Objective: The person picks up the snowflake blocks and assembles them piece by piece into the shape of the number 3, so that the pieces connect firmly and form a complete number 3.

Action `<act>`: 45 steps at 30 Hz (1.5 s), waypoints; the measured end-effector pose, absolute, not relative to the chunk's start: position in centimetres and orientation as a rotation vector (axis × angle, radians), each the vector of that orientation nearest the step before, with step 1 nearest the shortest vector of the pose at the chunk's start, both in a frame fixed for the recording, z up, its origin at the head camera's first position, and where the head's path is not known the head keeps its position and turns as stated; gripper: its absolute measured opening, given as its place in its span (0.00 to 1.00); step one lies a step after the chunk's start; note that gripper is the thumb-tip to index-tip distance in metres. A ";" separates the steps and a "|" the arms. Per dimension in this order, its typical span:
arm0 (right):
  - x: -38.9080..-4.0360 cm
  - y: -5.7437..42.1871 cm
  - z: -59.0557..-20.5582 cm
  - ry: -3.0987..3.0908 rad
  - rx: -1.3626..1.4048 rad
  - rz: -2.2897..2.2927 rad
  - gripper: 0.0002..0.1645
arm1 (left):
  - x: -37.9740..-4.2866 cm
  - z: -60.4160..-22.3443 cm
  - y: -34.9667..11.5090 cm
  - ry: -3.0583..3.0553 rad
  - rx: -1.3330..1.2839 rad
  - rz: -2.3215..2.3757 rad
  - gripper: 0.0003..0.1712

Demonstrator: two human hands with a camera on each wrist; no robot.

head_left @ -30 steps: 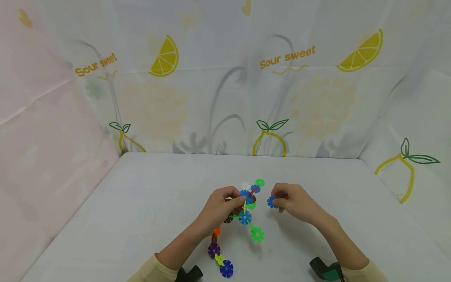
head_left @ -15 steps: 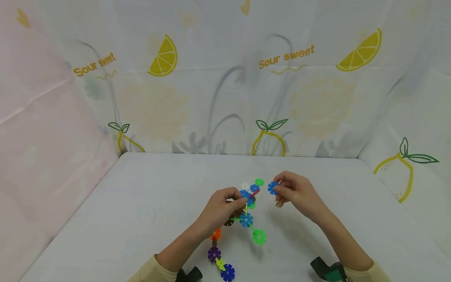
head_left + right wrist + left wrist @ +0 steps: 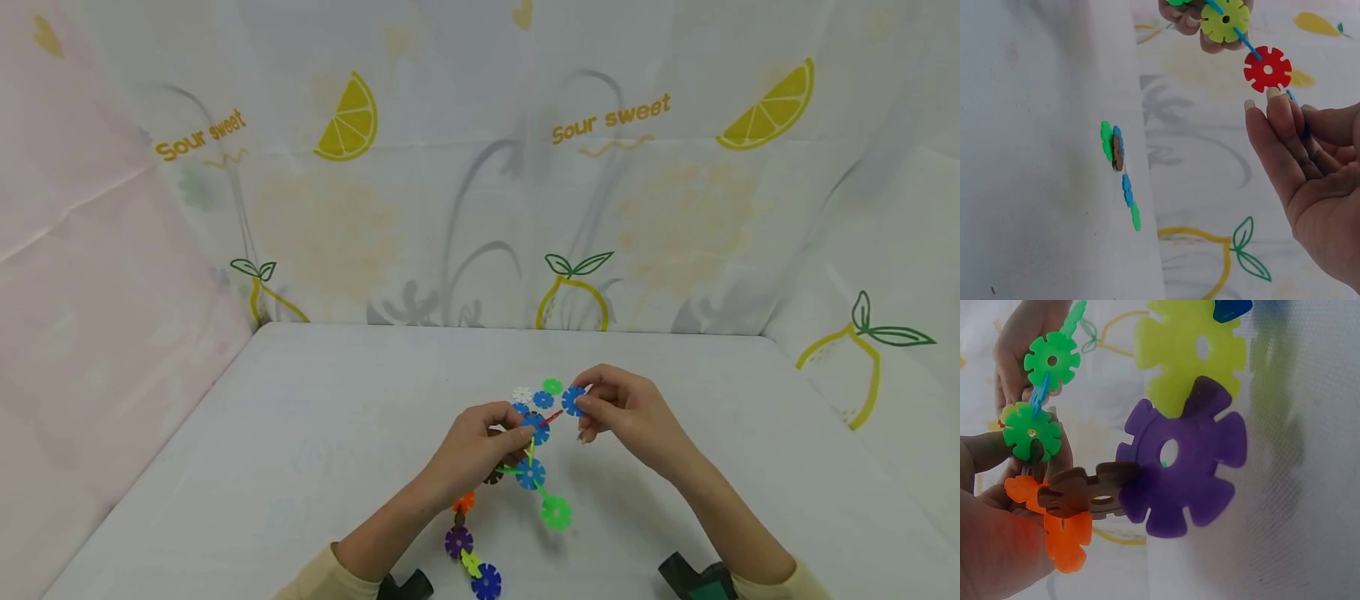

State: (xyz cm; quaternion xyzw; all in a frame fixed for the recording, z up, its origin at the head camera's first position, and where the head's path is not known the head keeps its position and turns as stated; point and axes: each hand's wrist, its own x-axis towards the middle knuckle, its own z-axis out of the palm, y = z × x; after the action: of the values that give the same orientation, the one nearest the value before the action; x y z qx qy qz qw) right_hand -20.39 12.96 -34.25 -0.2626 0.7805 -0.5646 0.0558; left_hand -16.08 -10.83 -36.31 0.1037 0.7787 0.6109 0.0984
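Observation:
My left hand (image 3: 480, 446) grips a branching chain of slotted plastic snowflake discs between thumb and fingers. A blue disc (image 3: 537, 429) shows at its thumb, with a red disc (image 3: 552, 417) edge-on beyond. Lower in the chain hang a light green disc (image 3: 557, 512), an orange disc (image 3: 464, 502), a purple disc (image 3: 1179, 465), a yellow disc (image 3: 1191, 347) and a dark blue disc (image 3: 487, 581). My right hand (image 3: 633, 417) pinches a single blue snowflake disc (image 3: 573, 401). In the right wrist view this disc is edge-on, right at the rim of the red disc (image 3: 1267, 69).
Several discs lie on the white table (image 3: 337, 467) behind the chain, among them a white disc (image 3: 522, 395), a green disc (image 3: 552, 386) and a brown disc (image 3: 1118, 153). Black devices (image 3: 405, 586) sit below both forearms. A lemon-print curtain (image 3: 450, 208) stands behind the table.
The right hand has risen with the blue disc, then moved left, bringing it to the red disc's edge. The left hand and its chain have shifted slightly right.

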 end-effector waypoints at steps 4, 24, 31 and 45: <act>-20.2 12.6 -34.4 2.373 -0.822 -1.695 0.09 | -16.0 -36.3 -10.8 2.322 0.318 1.780 0.13; -19.6 11.3 -35.0 2.436 -0.754 -1.765 0.07 | -15.9 -36.3 -10.6 2.441 0.322 1.740 0.12; -19.4 10.7 -35.7 2.478 -0.800 -1.750 0.06 | -15.9 -36.2 -10.7 2.440 0.319 1.729 0.12; -19.7 11.2 -35.3 2.409 -0.833 -1.706 0.10 | -16.2 -36.7 -11.0 2.431 0.320 1.706 0.13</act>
State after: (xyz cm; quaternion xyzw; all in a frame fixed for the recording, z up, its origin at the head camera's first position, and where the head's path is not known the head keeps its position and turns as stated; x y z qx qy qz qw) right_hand -19.68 11.22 -35.29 -0.2714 0.7849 -0.5558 0.0371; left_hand -16.23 -10.99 -36.73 0.1069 0.8114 0.5694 0.0771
